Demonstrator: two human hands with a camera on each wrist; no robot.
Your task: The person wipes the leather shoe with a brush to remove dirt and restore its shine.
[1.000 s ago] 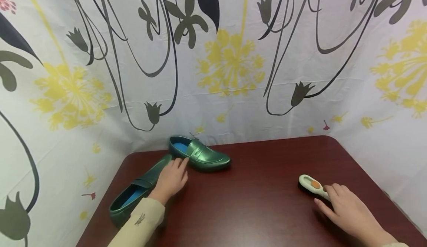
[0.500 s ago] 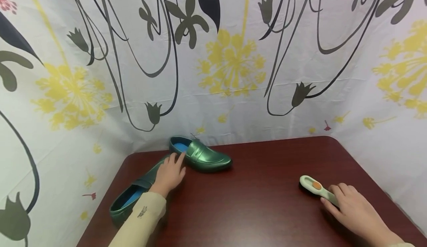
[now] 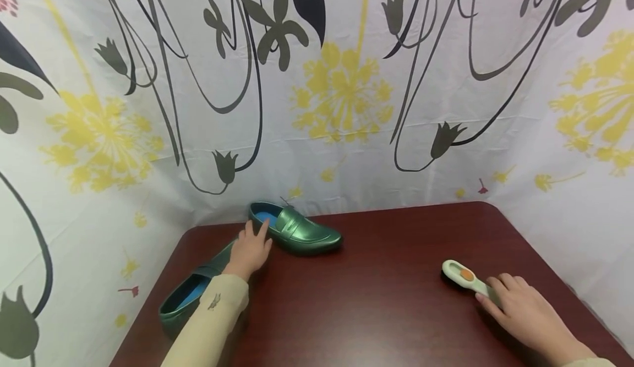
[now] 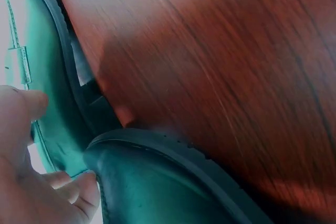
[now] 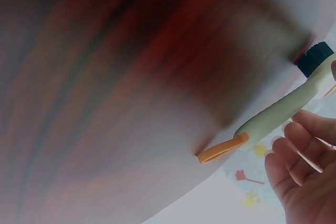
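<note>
Two metallic green loafers with blue insoles are on the left of the table. My left hand (image 3: 249,251) reaches over the toe of the near loafer (image 3: 213,265) to the far loafer (image 3: 312,235). Its fingers are extended at the rim of the far loafer's opening; in the left wrist view a fingertip (image 4: 35,103) lies against its green upper. On the right, my right hand (image 3: 527,312) pinches the handle of a pale green brush (image 3: 455,270) with an orange oval on top. Dark bristles (image 5: 315,59) and an orange strap (image 5: 223,149) show in the right wrist view.
The dark red wooden table (image 3: 371,290) has rounded back corners. A white curtain (image 3: 342,174) printed with flowers hangs close behind it and along both sides. Both loafers lie near the table's back left corner.
My left hand has slid up and slightly left, onto the opening of the far loafer. My right hand has shifted its fingers back along the brush handle; the loafers stay put.
</note>
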